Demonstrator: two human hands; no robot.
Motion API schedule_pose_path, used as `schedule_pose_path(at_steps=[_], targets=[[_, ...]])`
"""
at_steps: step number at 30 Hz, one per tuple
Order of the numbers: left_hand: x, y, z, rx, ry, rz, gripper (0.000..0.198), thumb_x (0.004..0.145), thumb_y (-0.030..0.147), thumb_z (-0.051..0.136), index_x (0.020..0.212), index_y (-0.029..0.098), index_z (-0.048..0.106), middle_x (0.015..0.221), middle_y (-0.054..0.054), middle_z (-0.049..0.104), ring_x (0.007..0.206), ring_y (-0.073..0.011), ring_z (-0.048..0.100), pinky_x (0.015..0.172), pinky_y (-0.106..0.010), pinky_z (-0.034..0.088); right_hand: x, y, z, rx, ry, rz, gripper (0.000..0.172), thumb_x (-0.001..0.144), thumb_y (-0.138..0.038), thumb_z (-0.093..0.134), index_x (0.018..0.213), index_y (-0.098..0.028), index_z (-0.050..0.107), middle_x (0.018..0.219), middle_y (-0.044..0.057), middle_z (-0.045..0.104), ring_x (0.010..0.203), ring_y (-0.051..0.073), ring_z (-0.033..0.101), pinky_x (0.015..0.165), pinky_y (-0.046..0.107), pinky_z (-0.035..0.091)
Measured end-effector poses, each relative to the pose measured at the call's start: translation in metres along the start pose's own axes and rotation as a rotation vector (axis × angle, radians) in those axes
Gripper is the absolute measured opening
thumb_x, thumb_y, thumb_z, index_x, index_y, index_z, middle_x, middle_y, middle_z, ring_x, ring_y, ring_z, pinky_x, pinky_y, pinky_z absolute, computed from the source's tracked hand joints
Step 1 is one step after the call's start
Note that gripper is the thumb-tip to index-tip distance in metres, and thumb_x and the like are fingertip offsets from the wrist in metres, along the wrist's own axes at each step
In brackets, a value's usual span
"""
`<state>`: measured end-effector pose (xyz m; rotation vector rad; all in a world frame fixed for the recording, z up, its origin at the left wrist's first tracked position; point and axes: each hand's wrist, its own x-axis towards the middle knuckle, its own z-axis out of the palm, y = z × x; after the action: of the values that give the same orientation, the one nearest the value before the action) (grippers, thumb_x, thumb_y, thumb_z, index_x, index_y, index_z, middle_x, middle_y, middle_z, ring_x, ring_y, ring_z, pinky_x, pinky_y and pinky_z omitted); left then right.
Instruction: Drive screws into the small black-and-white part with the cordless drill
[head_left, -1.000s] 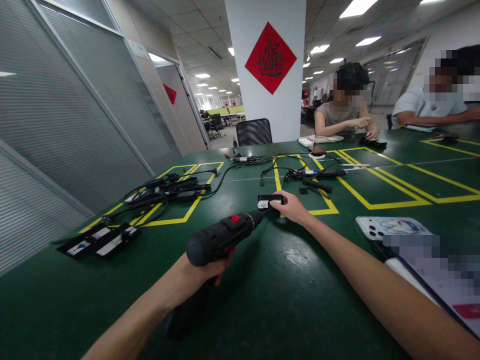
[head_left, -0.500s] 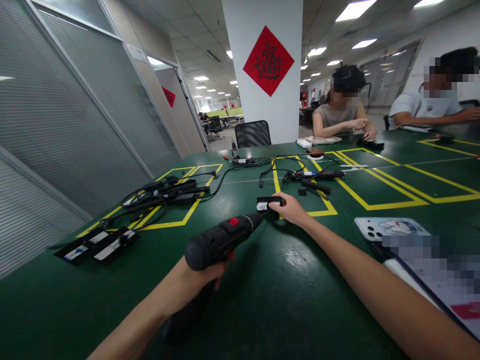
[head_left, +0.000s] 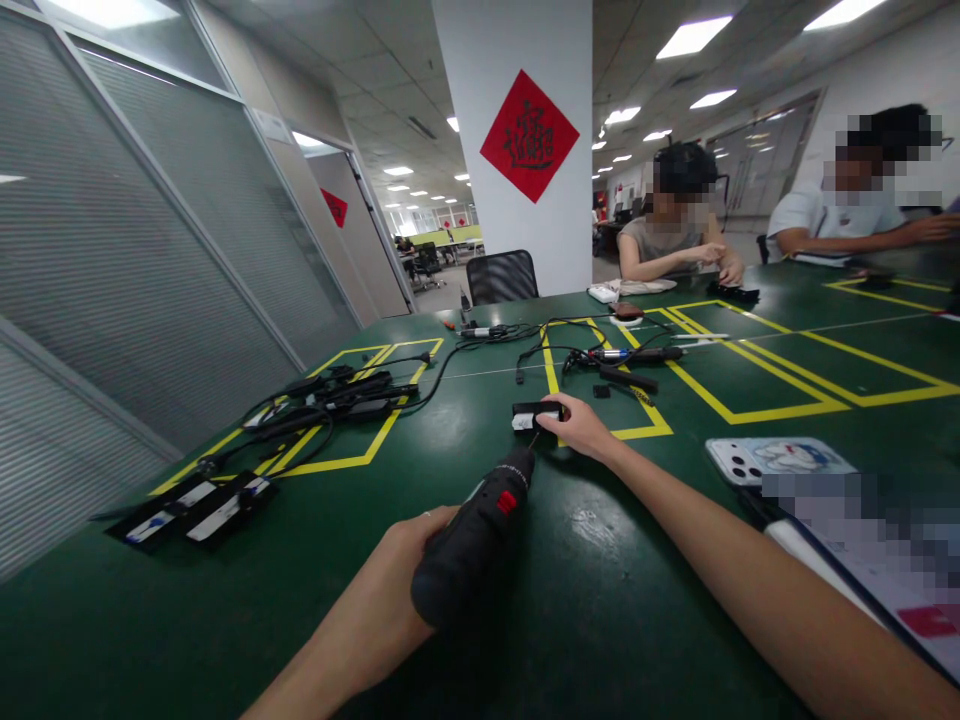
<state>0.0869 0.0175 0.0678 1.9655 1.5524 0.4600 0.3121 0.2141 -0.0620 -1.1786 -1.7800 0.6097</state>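
A black cordless drill (head_left: 474, 540) with a red switch on top is gripped by my left hand (head_left: 409, 560). Its thin bit points away from me and its tip is at the near side of a small black block (head_left: 537, 416) with a white label; whether they touch I cannot tell. My right hand (head_left: 576, 426) pinches that block from its right end on the green table (head_left: 630, 600). The drill's handle is hidden beneath its body and my hand.
At the left lie tangled black cables (head_left: 330, 400) and two dark pieces with white strips (head_left: 187, 510). Beyond my right hand are a pen-shaped tool (head_left: 637, 355) and a black bar (head_left: 628, 379). A phone (head_left: 776, 457) lies right. Two people sit across the table.
My left hand has swung the drill round so it points more straight ahead, its body moving right and nearer to me. My right hand stays on the block.
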Motion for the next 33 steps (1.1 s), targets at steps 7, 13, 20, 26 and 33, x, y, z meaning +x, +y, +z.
schedule_pose_path(at_steps=[7, 13, 20, 26, 33], targets=[[-0.003, 0.000, 0.006, 0.284, -0.147, 0.089, 0.043, 0.076, 0.028, 0.055, 0.119, 0.025, 0.057, 0.113, -0.006, 0.066, 0.099, -0.0249, 0.063, 0.085, -0.032, 0.048, 0.001, 0.000, 0.000, -0.011, -0.006, 0.011, 0.041, 0.075, -0.043, 0.061, 0.109, -0.019, 0.063, 0.088, 0.003, 0.065, 0.071, 0.014, 0.055, 0.068, 0.026, 0.044], [0.000, -0.016, 0.031, 0.530, -0.271, 0.230, 0.063, 0.072, 0.016, 0.054, 0.133, 0.025, 0.043, 0.130, -0.009, 0.056, 0.106, -0.0253, 0.061, 0.091, -0.037, 0.047, 0.000, -0.003, -0.002, 0.005, -0.021, 0.026, 0.041, 0.075, -0.041, 0.060, 0.109, -0.018, 0.063, 0.085, 0.002, 0.065, 0.069, 0.014, 0.055, 0.069, 0.026, 0.044], [0.001, -0.023, 0.032, 0.556, -0.305, 0.301, 0.073, 0.072, 0.018, 0.053, 0.141, 0.023, 0.031, 0.140, -0.013, 0.047, 0.117, -0.0299, 0.055, 0.097, -0.045, 0.045, -0.001, -0.006, -0.004, 0.020, -0.020, 0.034, 0.042, 0.075, -0.042, 0.060, 0.109, -0.019, 0.063, 0.084, 0.002, 0.065, 0.068, 0.014, 0.055, 0.068, 0.026, 0.044], [-0.002, -0.019, 0.028, 0.545, -0.364, 0.253, 0.082, 0.067, 0.018, 0.057, 0.144, 0.021, 0.027, 0.147, -0.017, 0.036, 0.120, -0.0323, 0.053, 0.100, -0.045, 0.043, 0.000, -0.006, -0.005, 0.052, -0.046, 0.046, 0.042, 0.073, -0.041, 0.062, 0.108, -0.019, 0.064, 0.084, 0.002, 0.064, 0.067, 0.013, 0.054, 0.067, 0.026, 0.044], [0.007, -0.009, 0.033, 0.481, -0.446, 0.280, 0.098, 0.064, 0.032, 0.063, 0.147, 0.017, 0.014, 0.151, -0.020, 0.025, 0.131, -0.0359, 0.039, 0.106, -0.048, 0.038, 0.002, -0.002, -0.006, 0.052, -0.068, 0.059, 0.041, 0.076, -0.042, 0.059, 0.110, -0.018, 0.064, 0.087, 0.002, 0.064, 0.067, 0.013, 0.052, 0.067, 0.026, 0.042]])
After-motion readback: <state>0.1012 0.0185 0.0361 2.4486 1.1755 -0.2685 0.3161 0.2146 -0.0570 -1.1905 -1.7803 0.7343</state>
